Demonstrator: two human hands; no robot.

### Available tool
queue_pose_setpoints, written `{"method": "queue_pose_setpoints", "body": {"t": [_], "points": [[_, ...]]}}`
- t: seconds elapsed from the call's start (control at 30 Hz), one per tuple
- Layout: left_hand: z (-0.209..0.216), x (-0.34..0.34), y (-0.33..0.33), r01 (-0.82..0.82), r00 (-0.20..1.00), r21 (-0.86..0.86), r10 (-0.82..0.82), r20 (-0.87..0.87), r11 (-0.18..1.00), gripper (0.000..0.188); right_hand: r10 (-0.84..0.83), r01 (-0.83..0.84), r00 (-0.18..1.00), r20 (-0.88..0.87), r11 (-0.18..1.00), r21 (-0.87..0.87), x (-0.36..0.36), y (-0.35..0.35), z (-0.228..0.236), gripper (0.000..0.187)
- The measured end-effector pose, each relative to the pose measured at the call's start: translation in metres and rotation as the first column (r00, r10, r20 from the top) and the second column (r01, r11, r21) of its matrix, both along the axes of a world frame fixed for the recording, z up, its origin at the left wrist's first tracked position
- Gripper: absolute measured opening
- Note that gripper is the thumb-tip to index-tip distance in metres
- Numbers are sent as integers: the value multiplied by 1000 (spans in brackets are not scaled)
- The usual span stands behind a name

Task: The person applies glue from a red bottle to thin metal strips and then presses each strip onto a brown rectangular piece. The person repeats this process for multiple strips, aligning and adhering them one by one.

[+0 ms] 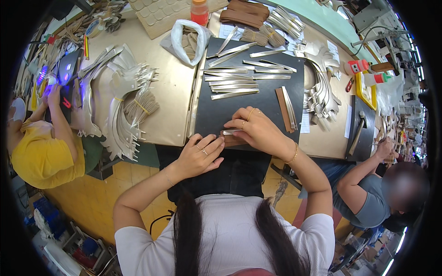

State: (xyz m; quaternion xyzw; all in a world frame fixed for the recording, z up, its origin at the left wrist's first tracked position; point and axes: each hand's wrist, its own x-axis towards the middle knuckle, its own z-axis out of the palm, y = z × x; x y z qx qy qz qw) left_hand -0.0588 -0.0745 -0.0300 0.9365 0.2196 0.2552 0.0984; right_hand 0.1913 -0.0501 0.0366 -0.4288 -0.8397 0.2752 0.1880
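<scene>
A: Near first. Hands?
B: Left hand (pixel 199 154) lies flat, fingers stretched and pressed down at the near edge of the black mat (pixel 251 103), gripping nothing I can see. Right hand (pixel 255 129) has curled fingers pinching a short silver strip (pixel 231 132), which lies on a brown strip (pixel 232 139) right at that near edge.
A: So that one's in work. What looks done?
B: Further up the mat, a row of finished-looking silver strips (pixel 235 85) is laid side by side. My guess: about a dozen done.
A: Left to do?
B: A brown and silver pair (pixel 285 103) on the mat's right, plus brown strip bundles (pixel 244 13) at the far table edge. Judging by those piles, plenty remains.
A: Anything else?
B: Silver cut pieces (pixel 122 99) stacked left, an orange bottle (pixel 199 11) far back, and co-workers either side.
</scene>
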Motion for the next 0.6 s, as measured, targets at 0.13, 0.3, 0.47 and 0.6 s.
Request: {"method": "queue_pose_setpoints", "body": {"t": [0.13,0.3,0.47,0.6], "points": [[1,1,2,11,1000,9,-11,-13,1000,41,-16,16,1000,10,999,-37,5,-2,1,25],[0,2,4,18,1000,29,-18,-18,999,39,86,-79,994,67,991,-109,6,0,0,34],[0,1,5,28,999,52,-27,-21,998,34,201,-180,972,125,971,-160,7,13,0,38],[1,-1,7,51,998,83,-47,-48,995,34,253,-225,963,98,946,-234,13,25,3,30]]}}
